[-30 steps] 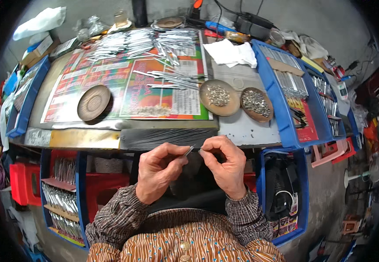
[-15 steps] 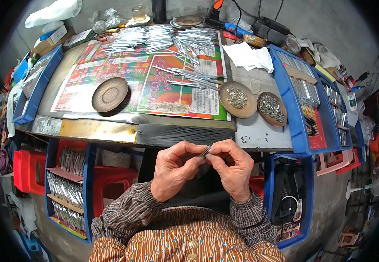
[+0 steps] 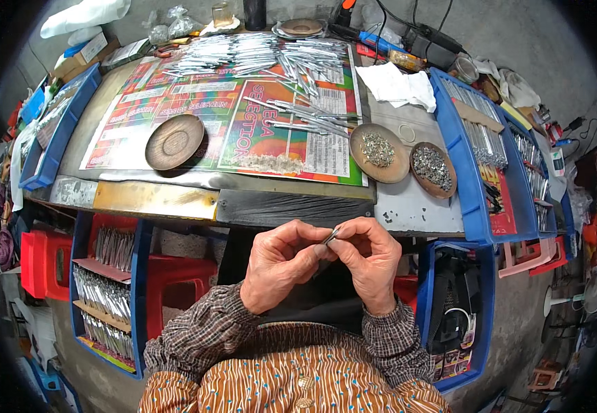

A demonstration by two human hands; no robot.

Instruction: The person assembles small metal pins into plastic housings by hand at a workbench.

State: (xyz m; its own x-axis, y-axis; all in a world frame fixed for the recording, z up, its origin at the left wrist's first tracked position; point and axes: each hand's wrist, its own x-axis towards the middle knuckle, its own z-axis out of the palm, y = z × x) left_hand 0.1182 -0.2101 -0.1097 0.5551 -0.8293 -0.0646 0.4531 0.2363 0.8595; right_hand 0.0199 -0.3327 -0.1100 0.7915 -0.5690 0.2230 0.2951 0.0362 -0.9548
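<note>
In front of the table edge, my left hand (image 3: pixel 276 265) and my right hand (image 3: pixel 368 265) meet, fingertips almost touching. Both pinch a thin, dark silvery metal piece (image 3: pixel 331 236) between thumb and index finger. Its upper end slants up to the right; the rest is hidden by the fingers, so its exact kind cannot be told. Beyond the hands, slender silvery metal pieces (image 3: pixel 305 118) lie loose on the table. To their right sit a round wooden dish (image 3: pixel 357 157) of small brassy bits and a smaller dish (image 3: pixel 419 180) of small grey metal bits.
An empty brown dish (image 3: pixel 157 148) stands on the printed sheet (image 3: pixel 202 131), with a heap of slender metal pieces (image 3: pixel 243 55) behind. Blue trays (image 3: pixel 453 172) flank the table. Below are a blue crate (image 3: pixel 140 289) of metal pieces, a blue bin (image 3: pixel 485 303) and red stools (image 3: pixel 181 275).
My hands stay pinched together on the metal piece. Its upper end now shows a little farther up and to the right. The table's contents look unchanged.
</note>
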